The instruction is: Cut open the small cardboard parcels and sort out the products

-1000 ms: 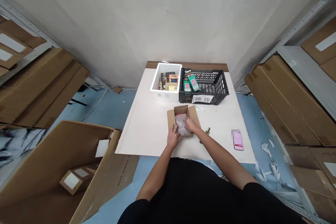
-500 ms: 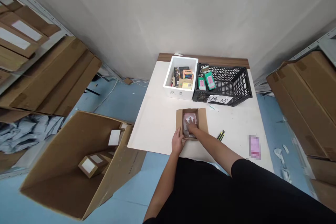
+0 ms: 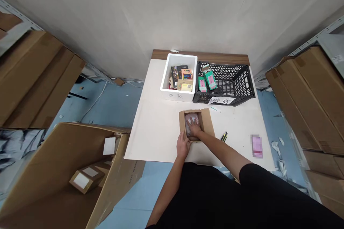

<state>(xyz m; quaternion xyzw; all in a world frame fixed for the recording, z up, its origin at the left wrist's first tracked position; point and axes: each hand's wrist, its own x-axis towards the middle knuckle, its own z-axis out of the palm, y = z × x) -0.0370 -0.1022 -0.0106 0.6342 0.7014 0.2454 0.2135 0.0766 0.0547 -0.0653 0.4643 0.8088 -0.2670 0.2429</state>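
Observation:
A small open cardboard box [image 3: 208, 122] sits near the front edge of the white table [image 3: 156, 128]. My left hand [image 3: 182, 146] grips the box's near left corner. My right hand [image 3: 194, 128] reaches inside the box, fingers spread flat on a clear-wrapped pinkish item [image 3: 191, 118] that lies in it.
A white bin [image 3: 177, 94] of small packaged goods and a black crate [image 3: 236, 86] with green boxes stand at the table's back. A dark pen-like tool [image 3: 224, 136] and a pink item [image 3: 256, 145] lie to the right. A large open carton [image 3: 53, 171] stands on the floor at left; shelves of cartons flank both sides.
My right hand has gone from the box's near edge down into the box onto the wrapped item. My left hand stays on the box corner. The camera view has shifted.

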